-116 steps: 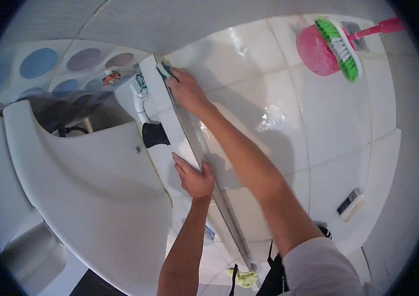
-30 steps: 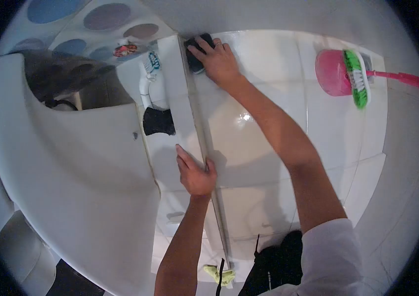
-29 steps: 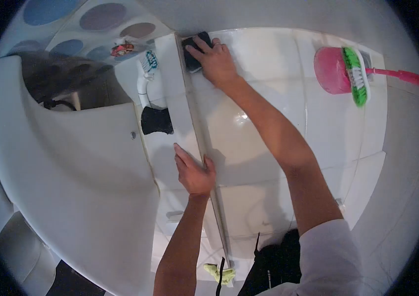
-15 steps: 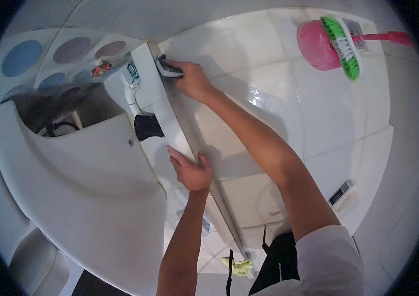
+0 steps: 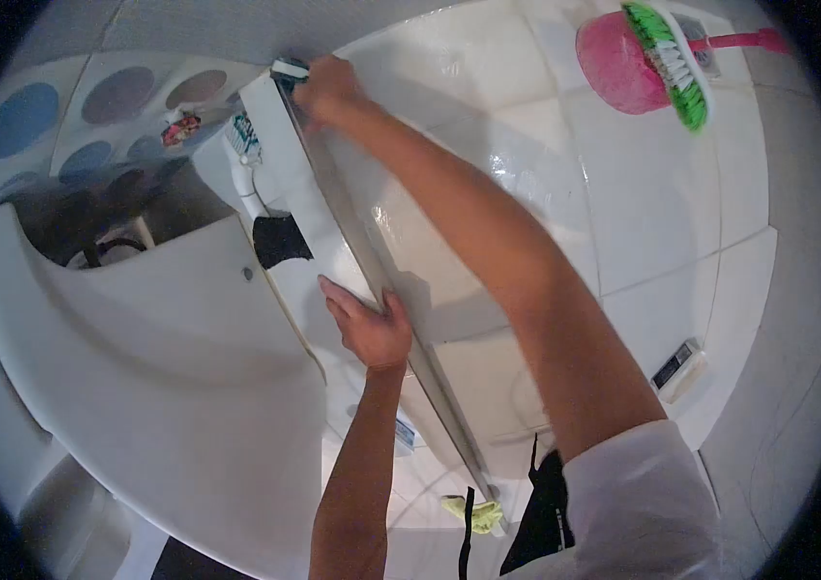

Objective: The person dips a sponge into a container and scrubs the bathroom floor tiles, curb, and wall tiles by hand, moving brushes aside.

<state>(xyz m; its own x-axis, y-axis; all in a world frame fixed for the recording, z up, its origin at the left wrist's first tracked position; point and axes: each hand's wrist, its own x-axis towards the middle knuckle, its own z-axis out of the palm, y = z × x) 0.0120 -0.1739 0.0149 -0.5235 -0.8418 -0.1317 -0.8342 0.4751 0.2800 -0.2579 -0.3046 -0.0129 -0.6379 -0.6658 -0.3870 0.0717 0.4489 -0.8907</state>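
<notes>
At the far end of the long white ledge (image 5: 333, 232), my right hand (image 5: 331, 89) is closed around a small scrub brush (image 5: 291, 70) with a pale back and a dark underside. The brush touches the ledge's corner by the tiled wall; part of it is hidden by my fingers. My left hand (image 5: 375, 329) lies on the ledge nearer to me, fingers stretched over its top and thumb at the side edge, holding nothing. A black patch (image 5: 281, 242) is on the ledge's surface beyond my left hand.
A white washbasin (image 5: 159, 358) fills the left side. On the wet tiled floor (image 5: 643, 213) are a pink dustpan (image 5: 618, 63), a green-and-white broom head (image 5: 670, 72) and a small white box-like item (image 5: 679, 372). A yellow cloth (image 5: 473, 512) lies near the ledge's close end.
My right hand has moved up and left with the scrub brush, from the ledge's side to its far corner. My left hand stays on the ledge. The view has shifted slightly.
</notes>
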